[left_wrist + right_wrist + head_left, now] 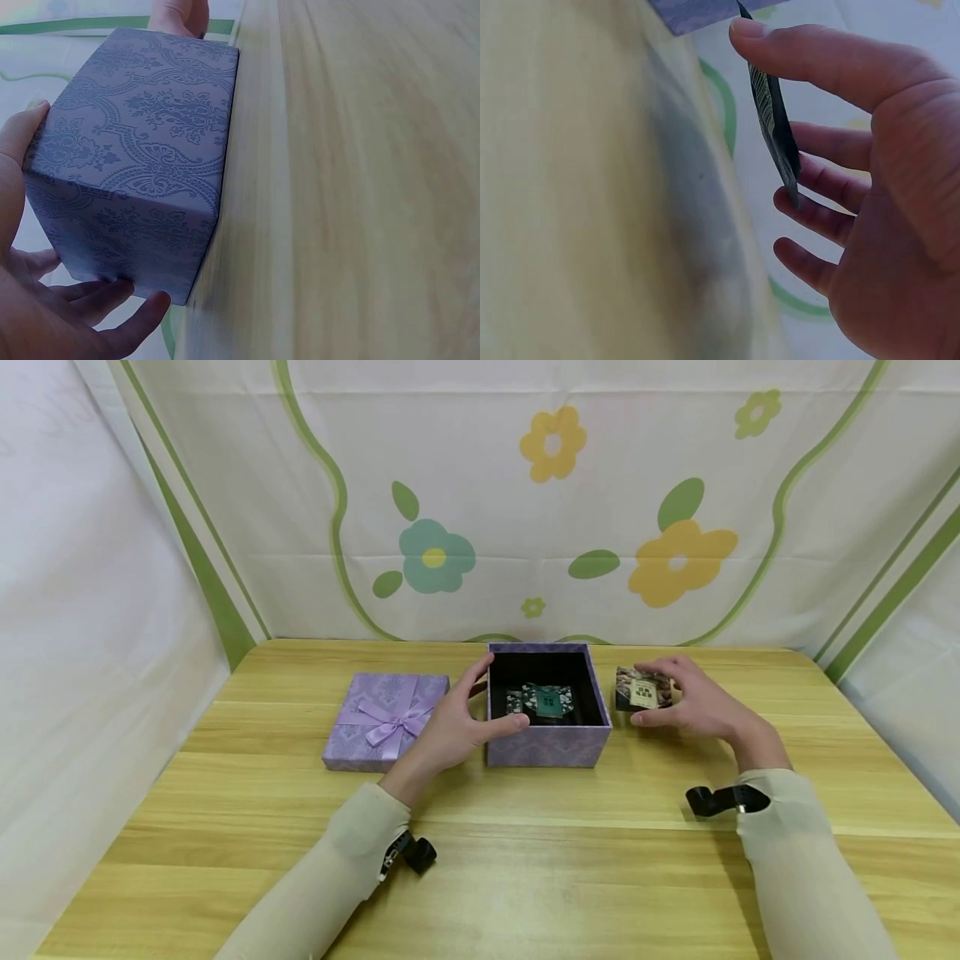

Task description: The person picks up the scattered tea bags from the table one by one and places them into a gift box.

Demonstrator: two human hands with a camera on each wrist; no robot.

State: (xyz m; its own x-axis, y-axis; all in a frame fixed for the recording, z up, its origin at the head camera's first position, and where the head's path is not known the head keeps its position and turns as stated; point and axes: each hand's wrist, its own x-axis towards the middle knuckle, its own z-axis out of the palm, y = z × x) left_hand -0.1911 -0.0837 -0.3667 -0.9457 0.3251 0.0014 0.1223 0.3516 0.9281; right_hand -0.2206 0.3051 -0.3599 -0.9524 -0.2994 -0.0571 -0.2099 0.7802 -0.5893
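Observation:
A purple patterned gift box (548, 747) stands lidless on the table, its inside black. My left hand (461, 714) holds its left side, thumb at the front rim and fingers spread along the side wall; the left wrist view shows those fingertips (154, 301) on the patterned wall. In the box lie small dark floral packets (550, 700), one with a green label. To the right of the box, my right hand (693, 702) pinches a small dark printed packet (643, 690) with a pale yellow label. The right wrist view shows this packet (772, 124) nearly edge-on, looking thin.
The purple lid (367, 714), with a ribbon bow, lies left of the box on the wooden table (510, 860). Behind the table hangs a white cloth (480, 468) with printed flowers. More white cloth (90, 635) hangs at the sides.

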